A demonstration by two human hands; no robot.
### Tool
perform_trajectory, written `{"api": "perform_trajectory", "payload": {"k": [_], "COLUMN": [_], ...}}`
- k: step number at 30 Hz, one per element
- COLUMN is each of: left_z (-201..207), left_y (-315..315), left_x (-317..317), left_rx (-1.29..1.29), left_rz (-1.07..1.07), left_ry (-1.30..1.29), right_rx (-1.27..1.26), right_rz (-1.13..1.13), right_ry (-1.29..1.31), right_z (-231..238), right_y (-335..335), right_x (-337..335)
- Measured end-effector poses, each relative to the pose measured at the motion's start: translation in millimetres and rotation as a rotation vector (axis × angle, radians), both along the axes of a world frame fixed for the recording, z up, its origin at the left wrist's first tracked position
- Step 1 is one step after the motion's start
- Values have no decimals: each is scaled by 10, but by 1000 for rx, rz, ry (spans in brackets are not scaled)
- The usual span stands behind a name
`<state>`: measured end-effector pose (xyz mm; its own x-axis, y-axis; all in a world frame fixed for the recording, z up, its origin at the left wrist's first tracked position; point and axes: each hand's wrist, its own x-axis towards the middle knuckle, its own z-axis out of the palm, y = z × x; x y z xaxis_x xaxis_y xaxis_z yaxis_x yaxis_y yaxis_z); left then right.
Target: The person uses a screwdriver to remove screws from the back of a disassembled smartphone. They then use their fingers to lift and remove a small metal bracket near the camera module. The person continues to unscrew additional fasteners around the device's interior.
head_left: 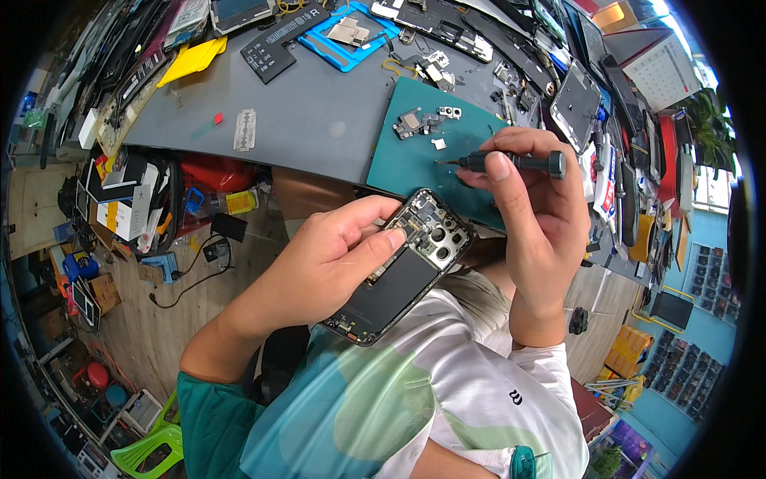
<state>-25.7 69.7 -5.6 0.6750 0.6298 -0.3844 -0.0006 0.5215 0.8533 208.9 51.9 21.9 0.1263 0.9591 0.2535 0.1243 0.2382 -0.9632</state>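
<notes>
My left hand (343, 251) grips an opened smartphone (396, 287) by its side, the thumb lying over its inner parts. Inside the phone show a dark battery and three round camera openings; it is tilted in front of my body, just off the table's edge. Pinched in my right hand (542, 199) is a dark precision screwdriver (519, 163), its tip pointing left above a green work mat (388, 165). On that mat lie a small camera module (449, 112), a dark flat part (408, 123) and a little whitish piece (438, 144).
Left on the grey table (311, 132) rests a razor blade (246, 129). Farther back are a black battery (267, 54), a blue frame (351, 36) and a yellow piece (191, 61). Stacked phone parts line both sides. A green stool (152, 451) stands at lower left.
</notes>
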Motion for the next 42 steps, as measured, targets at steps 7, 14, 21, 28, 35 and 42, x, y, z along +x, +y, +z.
{"api": "perform_trajectory", "payload": {"k": [7,14,21,28,35,42], "left_z": [8,-5,0,46,30,48], "left_y": [7,3,4,43,37,58], "left_x": [3,2,17,38,70,68], "left_rx": [-2,8,-37,-72,-103,-145], "left_rz": [-7,-2,13,3,32,20], "left_ry": [17,-1,-26,-49,-89,-118], "right_rx": [6,3,8,14,75,68], "right_rz": [2,9,10,-15,-5,19], "right_ry": [-7,16,25,32,-53,-22], "right_z": [8,4,4,46,67,79], "right_y": [14,14,2,-46,-110,-147], "right_x": [-8,-8,-15,-45,-48,-75]}}
